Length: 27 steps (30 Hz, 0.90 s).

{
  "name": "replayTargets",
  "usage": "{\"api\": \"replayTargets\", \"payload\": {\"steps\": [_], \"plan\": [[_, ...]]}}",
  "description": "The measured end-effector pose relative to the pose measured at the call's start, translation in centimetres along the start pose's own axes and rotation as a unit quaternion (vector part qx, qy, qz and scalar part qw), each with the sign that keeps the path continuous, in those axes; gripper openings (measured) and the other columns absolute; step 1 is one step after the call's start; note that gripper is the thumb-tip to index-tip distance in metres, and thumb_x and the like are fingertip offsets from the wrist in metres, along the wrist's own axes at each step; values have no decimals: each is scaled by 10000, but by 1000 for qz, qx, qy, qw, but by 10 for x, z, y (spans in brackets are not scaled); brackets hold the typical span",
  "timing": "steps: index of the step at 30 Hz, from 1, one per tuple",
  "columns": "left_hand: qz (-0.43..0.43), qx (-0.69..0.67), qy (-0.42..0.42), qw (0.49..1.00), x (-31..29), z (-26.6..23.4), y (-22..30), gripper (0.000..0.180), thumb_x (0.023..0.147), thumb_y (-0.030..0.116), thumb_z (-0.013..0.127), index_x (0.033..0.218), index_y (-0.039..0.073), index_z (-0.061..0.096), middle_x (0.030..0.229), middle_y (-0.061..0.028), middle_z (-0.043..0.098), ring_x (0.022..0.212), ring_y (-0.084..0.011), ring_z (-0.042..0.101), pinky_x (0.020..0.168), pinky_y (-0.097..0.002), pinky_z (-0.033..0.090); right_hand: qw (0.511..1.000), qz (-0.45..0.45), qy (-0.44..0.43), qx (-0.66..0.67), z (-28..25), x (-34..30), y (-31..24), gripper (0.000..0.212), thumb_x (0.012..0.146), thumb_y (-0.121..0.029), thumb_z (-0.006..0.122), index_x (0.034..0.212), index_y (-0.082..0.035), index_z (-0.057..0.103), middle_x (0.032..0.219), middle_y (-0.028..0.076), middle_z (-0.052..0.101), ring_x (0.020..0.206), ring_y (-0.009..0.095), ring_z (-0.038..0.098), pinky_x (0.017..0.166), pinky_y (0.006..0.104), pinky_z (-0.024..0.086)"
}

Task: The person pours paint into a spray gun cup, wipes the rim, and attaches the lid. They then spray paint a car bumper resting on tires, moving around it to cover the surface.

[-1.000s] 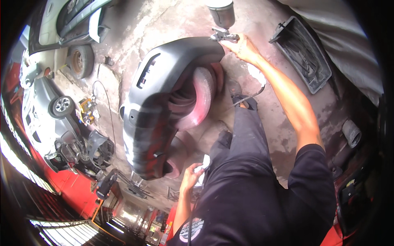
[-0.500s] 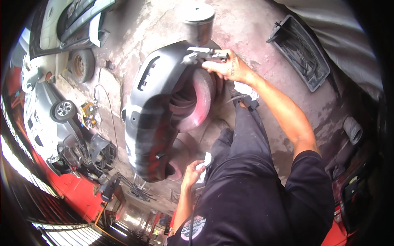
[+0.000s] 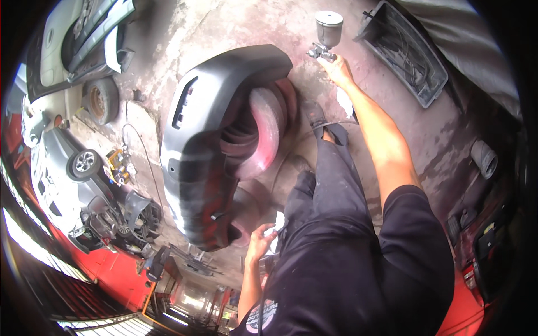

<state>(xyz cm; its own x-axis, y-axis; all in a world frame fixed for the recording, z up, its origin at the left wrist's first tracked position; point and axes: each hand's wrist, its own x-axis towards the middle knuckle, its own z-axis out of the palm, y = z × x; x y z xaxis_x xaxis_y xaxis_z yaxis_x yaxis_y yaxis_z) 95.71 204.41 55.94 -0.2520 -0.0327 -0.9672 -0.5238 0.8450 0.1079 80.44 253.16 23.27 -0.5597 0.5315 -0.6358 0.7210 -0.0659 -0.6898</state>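
My right hand (image 3: pixel 339 71) is closed round the handle of a paint spray gun (image 3: pixel 321 51), whose cup (image 3: pixel 329 32) with a pale lid stands on top. A white cloth or paper (image 3: pixel 344 102) hangs just below that hand. The gun is held out to the right of a dark car bumper (image 3: pixel 196 134), apart from it. The bumper rests over several tyres (image 3: pixel 263 134) dusted with pink and red. Close to my body, my left hand (image 3: pixel 259 245) pinches a crumpled white cloth or paper (image 3: pixel 277 227).
A grey plastic tub (image 3: pixel 406 56) with thin cords or rods inside lies at the far right. At left are a loose wheel (image 3: pixel 101 101), car panels (image 3: pixel 92 42) and a grey car (image 3: pixel 70 168). A hose (image 3: pixel 147 157) runs along the floor. A cylindrical can (image 3: pixel 483 159) lies at right.
My right hand has carried the spray gun away from the bumper's far end to the right. The left hand still holds the white cloth or paper near my body.
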Motion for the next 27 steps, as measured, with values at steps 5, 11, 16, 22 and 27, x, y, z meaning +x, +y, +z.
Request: {"api": "replayTargets", "payload": {"steps": [5,11,16,22,27], "plan": [[-20,-3,-13,1000,-2,0,-4,386,950,213,764,1286,30,715,929,-121,756,801,-166,676,724,-346,555,971,-20,152,-185,13,-2,41,329,948,-384,744,1090,-87,755,870,100,765,802,221,740,752,406,553],[22,-8,-18,1000,3,1,-3,375,951,197,765,1274,15,712,883,-118,736,754,-156,661,664,-333,544,996,-25,43,-71,-2,-69,4,353,935,-393,744,1108,-85,740,1037,204,765,995,376,743,848,463,560],[29,-30,-29,999,8,-5,1,369,927,173,754,1261,19,720,916,-63,711,799,-117,621,734,-307,513,982,-188,-9,-21,-6,-152,-68,336,961,-284,751,1189,-39,730,947,193,761,853,296,748,765,401,563],[77,-60,-37,995,33,-1,-36,374,936,158,754,1271,-1,707,859,-117,726,725,-153,658,654,-340,544,954,-286,-85,15,14,-223,-122,411,970,-277,742,1258,13,700,896,220,756,764,275,750,686,384,564],[66,-55,-36,996,34,0,-58,367,927,151,754,1263,7,716,850,-91,724,756,-149,661,681,-325,537,901,-401,-160,-38,28,-272,-139,362,940,-260,772,1192,-7,714,919,240,732,811,378,742,725,403,567]]}}
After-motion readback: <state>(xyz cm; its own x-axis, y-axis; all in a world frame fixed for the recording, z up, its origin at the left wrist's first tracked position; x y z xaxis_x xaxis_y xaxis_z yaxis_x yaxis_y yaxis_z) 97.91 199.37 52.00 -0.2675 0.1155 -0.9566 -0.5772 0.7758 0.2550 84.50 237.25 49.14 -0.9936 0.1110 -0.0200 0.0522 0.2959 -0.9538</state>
